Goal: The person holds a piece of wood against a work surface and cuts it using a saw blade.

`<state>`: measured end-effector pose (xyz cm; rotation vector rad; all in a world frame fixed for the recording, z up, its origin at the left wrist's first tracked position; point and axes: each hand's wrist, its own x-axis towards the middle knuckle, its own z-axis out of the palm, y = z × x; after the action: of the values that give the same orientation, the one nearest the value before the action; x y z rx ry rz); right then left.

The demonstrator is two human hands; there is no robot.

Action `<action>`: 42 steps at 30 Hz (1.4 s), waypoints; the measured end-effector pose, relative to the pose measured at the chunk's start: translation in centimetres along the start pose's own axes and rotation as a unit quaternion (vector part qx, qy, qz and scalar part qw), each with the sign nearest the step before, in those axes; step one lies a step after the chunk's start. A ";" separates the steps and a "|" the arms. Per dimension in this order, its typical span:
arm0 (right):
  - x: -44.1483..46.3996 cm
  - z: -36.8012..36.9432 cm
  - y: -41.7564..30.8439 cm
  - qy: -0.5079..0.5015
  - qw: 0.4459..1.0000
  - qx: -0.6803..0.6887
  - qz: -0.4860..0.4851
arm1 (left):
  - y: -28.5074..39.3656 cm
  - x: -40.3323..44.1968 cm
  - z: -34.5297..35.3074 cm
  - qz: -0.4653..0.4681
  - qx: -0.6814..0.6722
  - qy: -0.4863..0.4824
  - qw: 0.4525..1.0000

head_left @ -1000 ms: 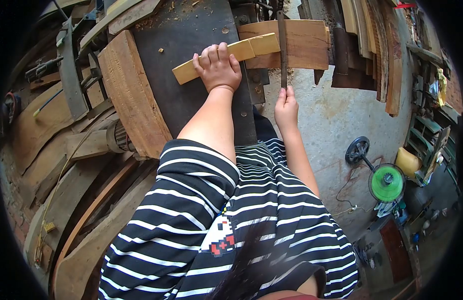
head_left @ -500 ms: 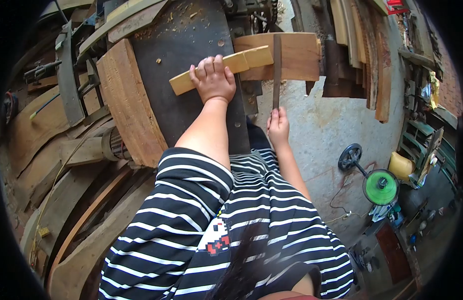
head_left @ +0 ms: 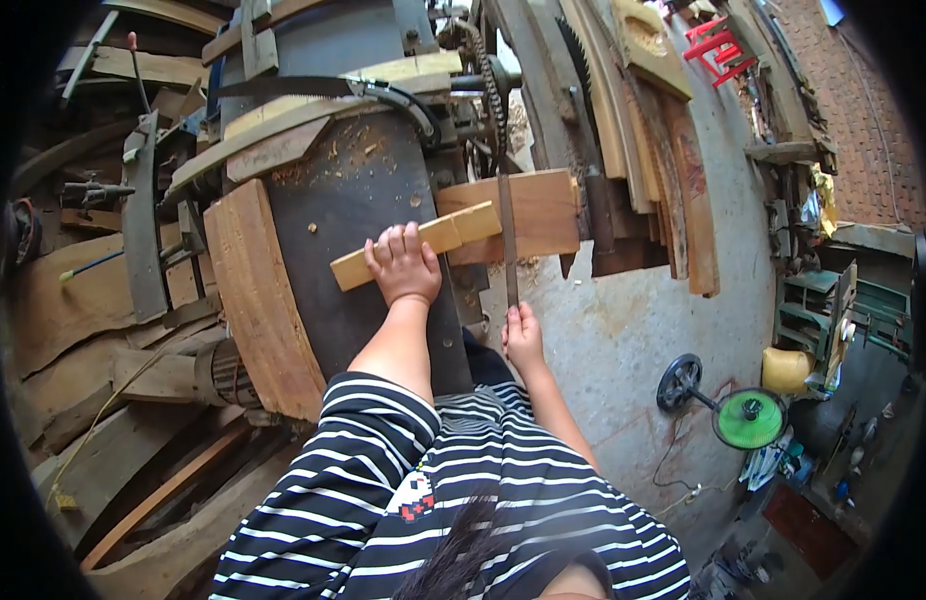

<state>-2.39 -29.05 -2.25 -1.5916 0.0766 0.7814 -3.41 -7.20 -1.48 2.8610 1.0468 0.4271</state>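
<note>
My left hand (head_left: 403, 268) is closed over a pale, narrow wooden strip (head_left: 470, 225), pressing it down on the dark metal table (head_left: 368, 325) of a machine. The strip's right end juts past the table edge, above a wider brown board (head_left: 548, 210). In my right hand (head_left: 524, 338) is a long, dark, flat file (head_left: 511, 245), gripped by its near end. The file points away from me, and its side lies at the strip's right end. Whether it touches the strip I cannot tell for certain.
A folding handsaw (head_left: 303, 88) lies across planks behind the table. A thick wooden block (head_left: 263, 290) rests at the table's left side. Planks (head_left: 673, 180) lean at the right. A green fan (head_left: 751, 418) and a yellow container (head_left: 786, 370) stand on the right-hand floor.
My view has tilted up, so the hands and table appear lower, and the handsaw and chain behind show. Both hands keep their hold on the wooden strip and the file.
</note>
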 end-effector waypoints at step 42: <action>-2.8 2.2 -3.2 0.137 0.935 -0.283 -0.167 | -0.1 -0.1 -0.1 -0.007 -0.034 -0.008 0.999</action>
<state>-4.00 -27.51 1.99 -2.1822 -0.2336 0.3166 -3.53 -7.20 -1.41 2.7903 1.0286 0.4301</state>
